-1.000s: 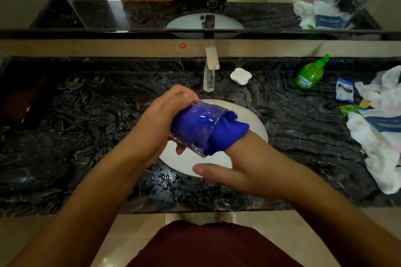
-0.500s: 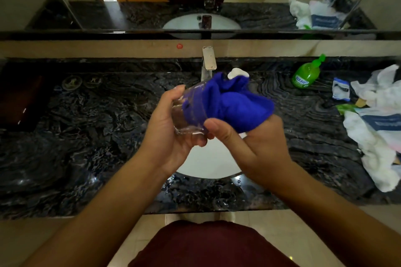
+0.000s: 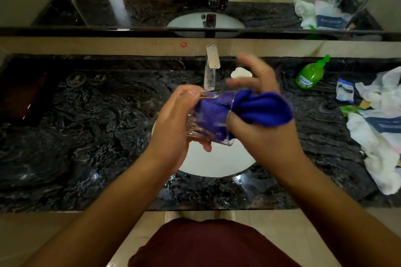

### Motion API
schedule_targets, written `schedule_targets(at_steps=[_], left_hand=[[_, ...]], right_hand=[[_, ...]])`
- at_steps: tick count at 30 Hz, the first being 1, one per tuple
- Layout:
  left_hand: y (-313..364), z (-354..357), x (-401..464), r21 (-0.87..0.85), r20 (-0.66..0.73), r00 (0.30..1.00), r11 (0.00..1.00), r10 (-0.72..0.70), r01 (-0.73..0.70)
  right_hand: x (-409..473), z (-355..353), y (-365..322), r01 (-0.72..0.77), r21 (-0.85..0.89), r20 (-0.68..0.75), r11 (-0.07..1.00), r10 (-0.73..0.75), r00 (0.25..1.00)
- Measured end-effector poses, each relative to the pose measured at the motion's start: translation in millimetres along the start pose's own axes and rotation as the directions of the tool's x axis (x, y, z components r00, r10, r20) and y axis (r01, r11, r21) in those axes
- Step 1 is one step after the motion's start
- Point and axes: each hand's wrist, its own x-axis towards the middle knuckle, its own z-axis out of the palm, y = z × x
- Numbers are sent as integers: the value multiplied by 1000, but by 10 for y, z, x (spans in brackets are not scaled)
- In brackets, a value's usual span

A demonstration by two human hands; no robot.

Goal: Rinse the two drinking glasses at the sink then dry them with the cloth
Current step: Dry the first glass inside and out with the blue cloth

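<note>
Left grip [image 3: 173, 121] holds one glass [image 3: 208, 115]; right grip [image 3: 260, 115] pinches one cloth [image 3: 264, 108].

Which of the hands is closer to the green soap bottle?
The right hand. It works the blue cloth at the mouth of the glass, on the side toward the green soap bottle. The left hand grips the glass's far side.

Between the hands, the glass [image 3: 208, 119] is clear and glossy, stuffed with soft matt blue cloth [image 3: 262, 108]. Under them, the dark marble surface [image 3: 97, 128] gleams wet; beyond, the metal tap [image 3: 211, 67] shines.
</note>
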Motion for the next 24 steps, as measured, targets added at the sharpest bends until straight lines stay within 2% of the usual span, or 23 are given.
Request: schedule_targets(at_steps=[1,2,3,5,6,8,9,10,11,13,15,17,20,22,24], left_hand=[[-18,0,-2,62,-43,998,997,52,-49],[-27,9,-17,132,-82,991,987,108,-97],[-43,13,-32,196,-105,982,971,159,-136],[-66,24,-59,256,-119,970,950,212,-177],[-70,26,-72,254,-130,968,951,214,-176],[-50,3,-56,205,-166,970,969,176,-141],[-19,-16,-27,159,-184,975,982,128,-99],[24,-31,6,100,-197,979,994,54,-34],[68,-43,36,39,-197,980,998,-38,47],[129,-68,72,-26,-141,970,980,-199,197],[145,-56,78,-18,-60,956,958,-286,285],[124,-23,82,4,-7,943,943,-332,332],[74,38,66,31,14,931,930,-366,365],[49,81,43,14,12,927,927,-375,374],[32,106,27,2,3,945,945,-327,327]], right_hand=[[-11,24,-7,6,-220,-1,976,-6,1000],[-21,50,-12,0,-421,-7,907,-3,1000],[-32,66,-8,-11,-521,-9,853,7,1000],[-31,54,9,-25,-489,8,872,33,999],[-23,6,-6,-41,-382,35,923,58,998],[-28,-124,-31,-93,-39,141,995,98,985],[-39,-193,-28,-88,94,198,992,68,978],[-67,-254,-9,-46,135,248,990,12,969],[-101,-302,23,23,97,280,995,-49,959],[-124,-337,83,200,-82,282,976,-170,944],[-105,-333,153,356,-277,242,892,-294,925],[-64,-309,231,423,-435,229,795,-357,906],[-38,-242,306,397,-555,221,731,-330,918],[-53,-169,257,334,-548,183,767,-280,942],[-59,-108,168,238,-456,116,858,-208,971]])
